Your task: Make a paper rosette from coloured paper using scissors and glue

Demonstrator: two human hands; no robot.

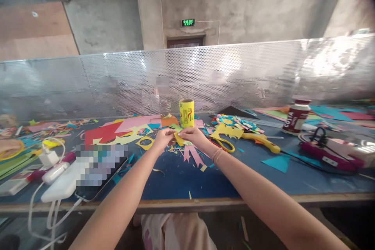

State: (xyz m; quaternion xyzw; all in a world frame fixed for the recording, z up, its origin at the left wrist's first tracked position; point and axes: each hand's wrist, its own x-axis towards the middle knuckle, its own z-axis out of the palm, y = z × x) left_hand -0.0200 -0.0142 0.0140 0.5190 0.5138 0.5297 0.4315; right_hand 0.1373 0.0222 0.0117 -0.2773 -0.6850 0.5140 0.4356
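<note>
Over the middle of the blue table, my left hand (164, 139) and my right hand (194, 136) meet at a small yellow-orange piece of paper (178, 139). Each hand pinches it from its own side, fingers closed. Just behind them stands a yellow printed roll (186, 114), upright. Pink paper strips with notched ends (193, 156) lie under my right hand, among small scraps. To the right are yellow-handled scissors (226, 145), partly hidden, and a cut yellow paper sheet (230, 130). Red paper (99, 132) lies left of my left hand.
A yellow glue gun (260, 139) with a black cable, a brown-and-white bottle (296, 117) and a purple power strip (331, 160) are at right. A phone (93, 191), white power bank (60, 185) and cables crowd the left. A perforated metal screen (249, 74) closes the back.
</note>
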